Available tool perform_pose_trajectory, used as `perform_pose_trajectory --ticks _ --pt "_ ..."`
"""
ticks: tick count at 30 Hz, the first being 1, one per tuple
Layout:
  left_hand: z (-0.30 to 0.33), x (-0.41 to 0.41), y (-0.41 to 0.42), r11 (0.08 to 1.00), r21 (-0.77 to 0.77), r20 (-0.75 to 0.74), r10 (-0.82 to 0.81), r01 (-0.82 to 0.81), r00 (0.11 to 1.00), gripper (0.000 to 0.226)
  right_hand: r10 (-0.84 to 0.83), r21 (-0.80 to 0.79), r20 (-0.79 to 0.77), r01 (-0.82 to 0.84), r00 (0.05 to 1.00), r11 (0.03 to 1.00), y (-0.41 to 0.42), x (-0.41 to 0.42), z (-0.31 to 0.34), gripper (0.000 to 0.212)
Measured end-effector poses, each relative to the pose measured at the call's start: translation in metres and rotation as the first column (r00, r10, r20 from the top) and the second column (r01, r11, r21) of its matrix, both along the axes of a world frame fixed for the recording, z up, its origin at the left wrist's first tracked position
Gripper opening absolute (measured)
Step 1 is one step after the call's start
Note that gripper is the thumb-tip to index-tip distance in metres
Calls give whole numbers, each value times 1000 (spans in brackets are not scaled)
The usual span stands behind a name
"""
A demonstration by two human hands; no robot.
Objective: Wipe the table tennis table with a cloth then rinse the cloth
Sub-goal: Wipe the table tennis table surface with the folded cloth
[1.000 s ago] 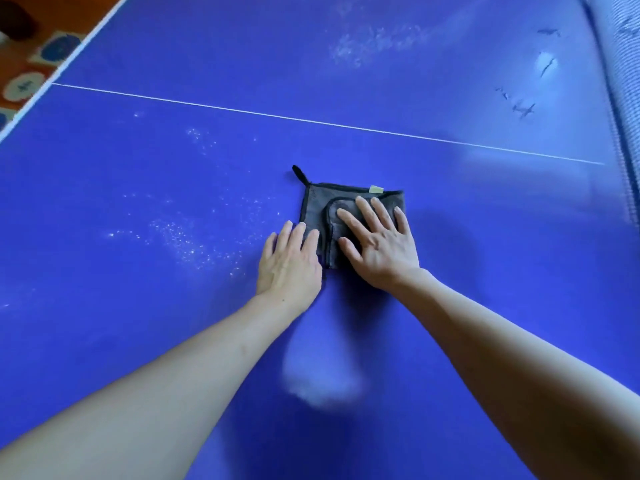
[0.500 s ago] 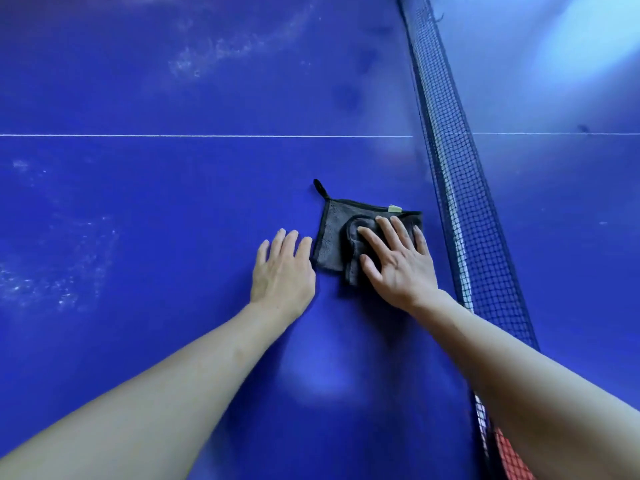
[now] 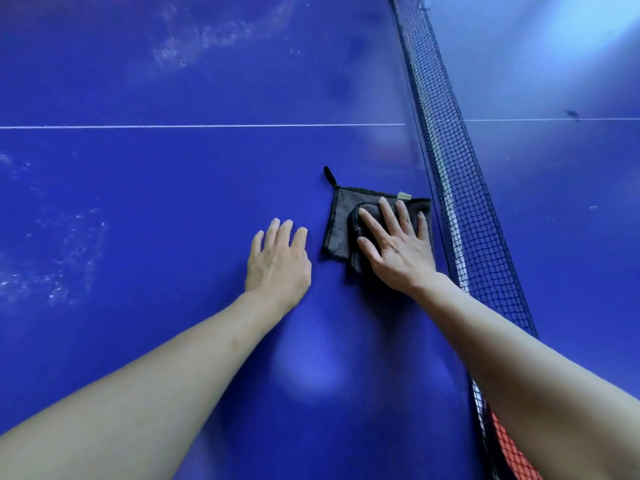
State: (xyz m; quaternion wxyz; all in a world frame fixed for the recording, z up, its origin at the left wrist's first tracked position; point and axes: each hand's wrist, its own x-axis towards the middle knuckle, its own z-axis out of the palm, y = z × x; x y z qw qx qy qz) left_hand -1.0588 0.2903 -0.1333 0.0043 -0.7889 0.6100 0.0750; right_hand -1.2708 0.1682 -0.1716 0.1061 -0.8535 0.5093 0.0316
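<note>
- Table tennis table (image 3: 173,341): blue playing surface filling most of the view. The patch around the hands looks uniform and free of marks; pale dusty smears remain at the far left (image 3: 59,265) and toward the upper middle (image 3: 207,39). Judgement: wiping is under way, part done, with those soiled areas and the half beyond the net left to cover.
- Net (image 3: 460,209): black mesh with a white lower band, running from the top of the frame diagonally to the lower right, dividing the two halves.
- White centre line (image 3: 173,126): thin, crossing the surface from the left to the net and carrying on past it.
- Right hand (image 3: 398,247): palm down on the cloth, fingers straight and spread, pressing rather than grasping.
- Left hand (image 3: 278,261): flat on the bare surface just beside the cloth, not touching it, fingers extended and close together, holding nothing; apparently a brace.
- Cloth (image 3: 341,220): dark grey microfibre, folded, lying flat on the near half just beside the net, under the right hand. A hanging loop (image 3: 329,174) points away at its far left corner; a small pale label (image 3: 403,195) sits at the far edge.
- Outstanding: rinsing not yet begun; no water or sink in view.
</note>
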Motion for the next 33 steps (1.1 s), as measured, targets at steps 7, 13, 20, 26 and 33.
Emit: perform_pose_trajectory --ticks 7,13,20,26,33 --pt "-2 94 54 995 -19 19 93 -93 995 46 188 29 76 -191 979 981 45 139 5 62" --pt "-2 209 137 974 14 54 224 -225 973 47 322 31 108 -327 941 945 116 283 6 57" --pt "3 311 227 940 20 79 338 -340 938 44 280 -18 99 -279 955 960 174 386 11 67" --pt "3 325 236 951 -26 73 311 -310 948 42 262 -61 79 -258 962 964 175 381 -2 69" --pt "5 282 214 956 -18 65 292 -291 954 42 222 -11 119 -223 968 975 172 362 0 64"
